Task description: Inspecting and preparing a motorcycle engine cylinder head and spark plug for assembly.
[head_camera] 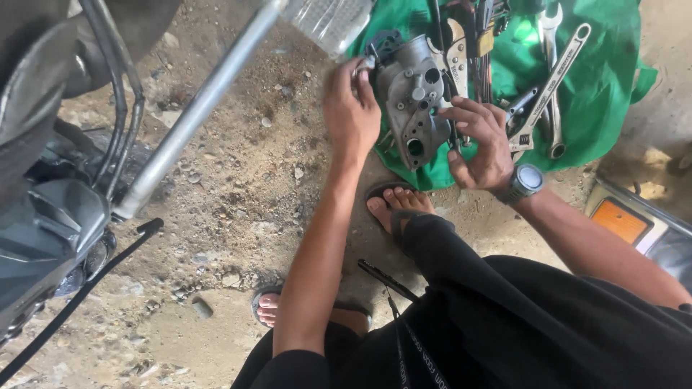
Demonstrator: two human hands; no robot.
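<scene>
I grip the grey metal casing over the green cloth, left hand clasping its edge, right hand fingertips pinching its side, its underside hidden from me.

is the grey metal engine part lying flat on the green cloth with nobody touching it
No, both hands, left hand and right hand, hold the grey metal part up above the green cloth.

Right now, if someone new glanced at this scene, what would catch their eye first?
Probably the grey metal engine part, held up between the left hand and right hand at top centre. Behind it, a bright green cloth on the dirt carries wrenches. A shiny metal tube slants across the left.
</scene>
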